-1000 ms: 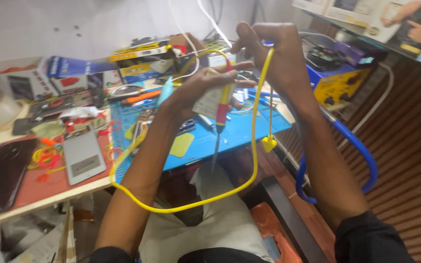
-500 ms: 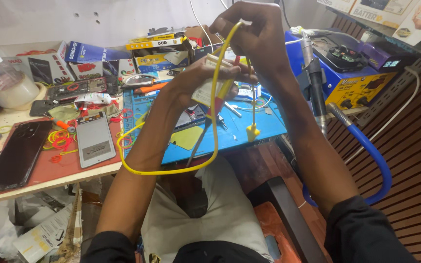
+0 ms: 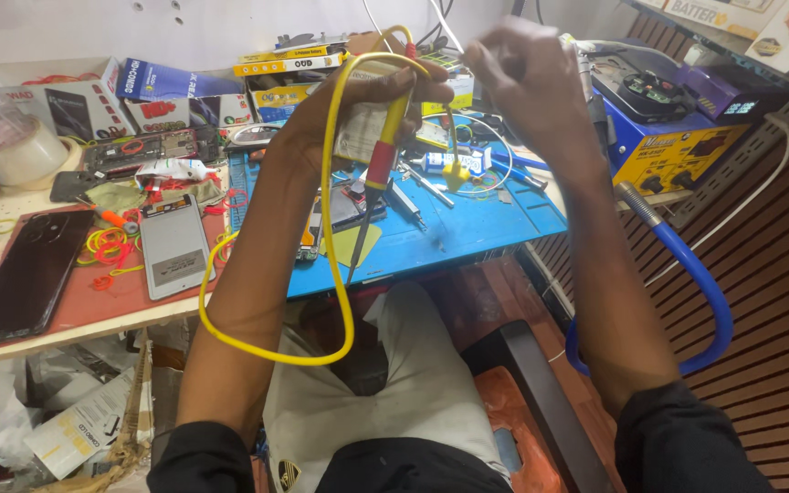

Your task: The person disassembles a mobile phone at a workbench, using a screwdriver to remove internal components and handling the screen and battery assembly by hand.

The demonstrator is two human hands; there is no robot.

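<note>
Nearest the camera, a light-coloured garment (image 3: pixel 413 393) over the lap and the dark corner of a seat (image 3: pixel 522 383) are noted, with a loop of yellow cable (image 3: pixel 326 274) hanging down in front of them from the raised hands. Compared with the view half a second earlier, the cable loop is seen to have swung lower and nearer to the body, and the right hand (image 3: pixel 527 87) is seen to have drawn apart from the left hand (image 3: pixel 358 105), where previously both were bunched together over the same bundle; it is judged that the cable is being sorted out or unwound between the two hands. The left hand is clenched around a small pale device (image 3: pixel 358 132) together with a red-and-yellow probe (image 3: pixel 383 155), whose thin dark tip (image 3: pixel 356 246) is pointed downward toward the blue work mat (image 3: pixel 468 237). The right hand is closed in a fist; a thin lead with a small yellow plug (image 3: pixel 455 173) dangles just below it, and is presumably pinched in the fingers, though the contact itself cannot be made out. The probe's body is plastic, red at the grip and yellow above, and appears undamaged. Farther off, a grey tablet-like panel (image 3: pixel 173 246) and a dark phone (image 3: pixel 20 274) are recorded on a red mat (image 3: pixel 93 306), and a blue-and-yellow bench station (image 3: pixel 678 137) is noted at the right rear.
</note>
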